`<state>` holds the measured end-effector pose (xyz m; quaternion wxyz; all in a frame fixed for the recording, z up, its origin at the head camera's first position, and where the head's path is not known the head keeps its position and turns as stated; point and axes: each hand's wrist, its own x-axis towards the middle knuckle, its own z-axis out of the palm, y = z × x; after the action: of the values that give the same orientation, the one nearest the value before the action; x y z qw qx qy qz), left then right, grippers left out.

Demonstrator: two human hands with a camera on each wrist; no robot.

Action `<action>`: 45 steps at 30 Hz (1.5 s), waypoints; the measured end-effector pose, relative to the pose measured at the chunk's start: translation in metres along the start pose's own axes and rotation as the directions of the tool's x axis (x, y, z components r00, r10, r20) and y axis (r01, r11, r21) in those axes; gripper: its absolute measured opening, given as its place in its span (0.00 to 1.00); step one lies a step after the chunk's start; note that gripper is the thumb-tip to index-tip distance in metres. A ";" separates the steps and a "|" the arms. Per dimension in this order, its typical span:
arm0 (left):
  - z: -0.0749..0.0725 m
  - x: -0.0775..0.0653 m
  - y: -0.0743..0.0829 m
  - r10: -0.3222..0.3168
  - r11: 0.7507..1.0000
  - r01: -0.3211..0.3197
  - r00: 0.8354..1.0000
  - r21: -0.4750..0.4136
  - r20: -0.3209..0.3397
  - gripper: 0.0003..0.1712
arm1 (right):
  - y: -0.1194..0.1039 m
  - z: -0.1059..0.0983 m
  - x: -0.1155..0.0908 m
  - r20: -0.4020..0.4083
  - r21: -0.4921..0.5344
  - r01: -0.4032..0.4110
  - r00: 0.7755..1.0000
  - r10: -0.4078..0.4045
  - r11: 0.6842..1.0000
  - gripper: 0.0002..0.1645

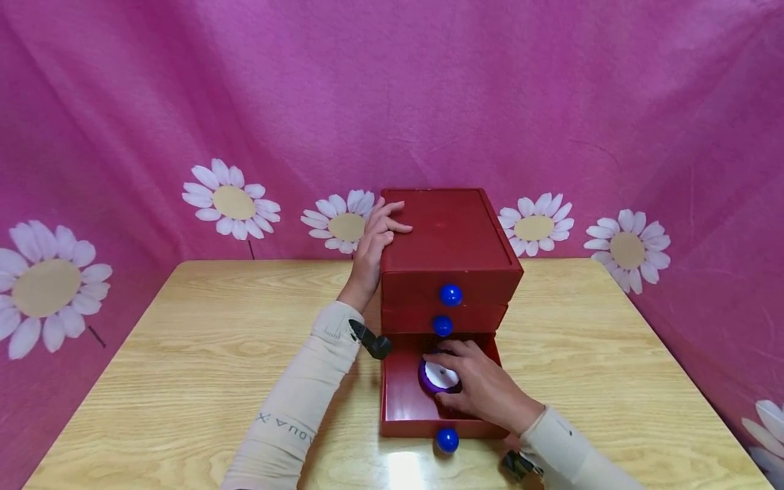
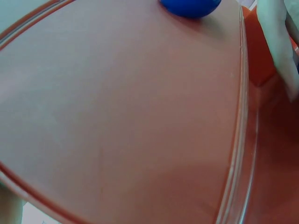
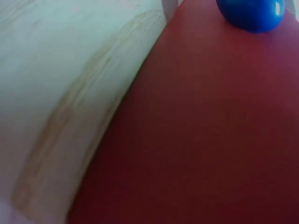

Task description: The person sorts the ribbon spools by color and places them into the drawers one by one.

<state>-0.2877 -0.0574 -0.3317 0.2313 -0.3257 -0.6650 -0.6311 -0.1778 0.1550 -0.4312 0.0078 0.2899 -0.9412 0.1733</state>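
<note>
A red chest of drawers (image 1: 444,228) with blue knobs stands on the table, its bottom drawer (image 1: 401,398) pulled out. My left hand (image 1: 372,248) rests against the chest's upper left edge, fingers extended over the top. Inside the bottom drawer, my right hand (image 1: 480,384) grips a round purple thing with a white face (image 1: 437,376), thumb at the near side and fingers over the far side. Part of that round thing is hidden under the hand. The left wrist view shows a red panel up close, with a blue knob (image 2: 191,5) at its top.
The two upper drawers are closed, with blue knobs (image 1: 451,295) on their fronts. Light wooden table (image 1: 263,340) extends to both sides. Behind it hangs a pink cloth (image 1: 392,95) printed with white daisies. In the right wrist view, another blue knob (image 3: 252,13) sits on a red surface.
</note>
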 end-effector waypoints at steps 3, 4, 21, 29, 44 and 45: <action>0.001 -0.001 0.000 0.001 1.000 -0.001 1.000 0.005 0.003 0.22 | 0.000 0.000 -0.001 0.008 0.006 -0.007 1.000 0.007 1.000 0.35; 0.001 -0.001 0.000 0.000 1.000 0.000 1.000 0.006 0.003 0.22 | 0.000 0.000 -0.001 0.010 0.008 -0.009 1.000 0.009 1.000 0.35; -0.003 -0.001 0.000 0.025 1.000 -0.025 1.000 0.018 0.009 0.21 | 0.000 -0.004 -0.002 -0.112 0.124 0.042 0.993 -0.028 0.991 0.32; -0.001 -0.002 -0.001 0.014 1.000 -0.014 1.000 0.004 0.005 0.21 | -0.005 -0.011 -0.008 -0.178 0.131 0.056 0.984 -0.032 0.990 0.30; 0.000 0.000 0.001 0.030 0.999 -0.031 0.999 0.027 0.013 0.21 | -0.027 -0.029 -0.033 -0.327 0.148 0.151 0.940 -0.096 0.977 0.29; 0.000 0.000 0.001 0.031 0.999 -0.031 0.999 0.026 0.012 0.21 | -0.029 -0.030 -0.035 -0.338 0.146 0.150 0.937 -0.093 0.978 0.29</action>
<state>-0.2871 -0.0579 -0.3312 0.2416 -0.3365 -0.6693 -0.6169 -0.1354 0.1617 -0.3982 0.1508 0.3141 -0.8887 0.2980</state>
